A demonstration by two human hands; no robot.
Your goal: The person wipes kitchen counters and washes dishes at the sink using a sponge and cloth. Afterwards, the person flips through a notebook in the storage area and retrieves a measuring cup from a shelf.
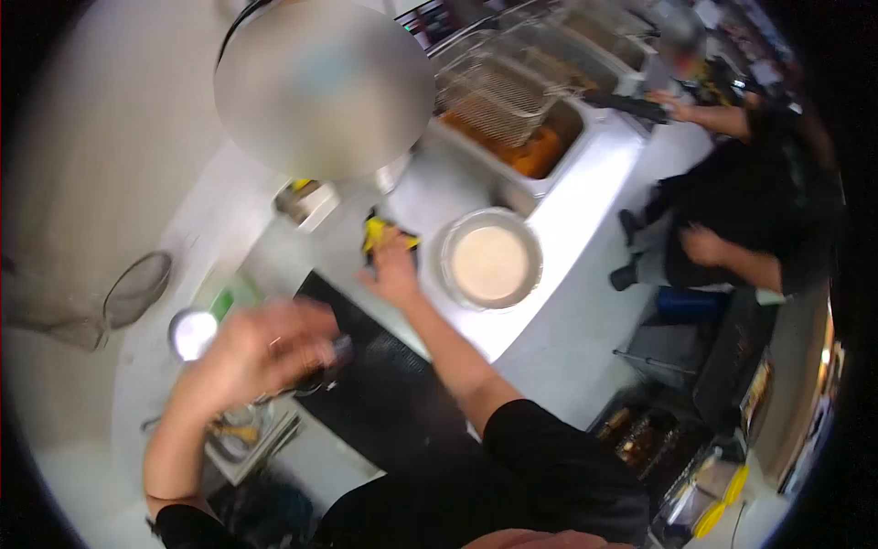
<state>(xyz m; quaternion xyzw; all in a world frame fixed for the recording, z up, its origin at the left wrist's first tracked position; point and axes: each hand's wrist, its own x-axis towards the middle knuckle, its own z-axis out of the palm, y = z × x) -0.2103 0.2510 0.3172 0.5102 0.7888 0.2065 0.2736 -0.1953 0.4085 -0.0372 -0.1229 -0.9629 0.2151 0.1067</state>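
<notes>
Out ahead on the metal counter, my right hand (393,270) is closed on a crumpled yellow and black thing (376,232), which looks like a cloth or wrapper. Just right of that hand stands a round metal bowl (533,285) of pale, creamy liquid (491,263). My left hand (279,348) is raised, smeared by motion, above the left edge of a black mat (366,384). Its fingers are curled, with something dark and shiny (340,348) at the fingertips that I cannot make out.
Wire fryer baskets (503,96) hang over a vat of orange-brown contents (540,151). At right, a co-worker in black (759,197) grips a dark handle (631,107). A mesh strainer (137,288) and white container (193,334) lie left; a small box (315,209) stands ahead. Blurring hides the top middle.
</notes>
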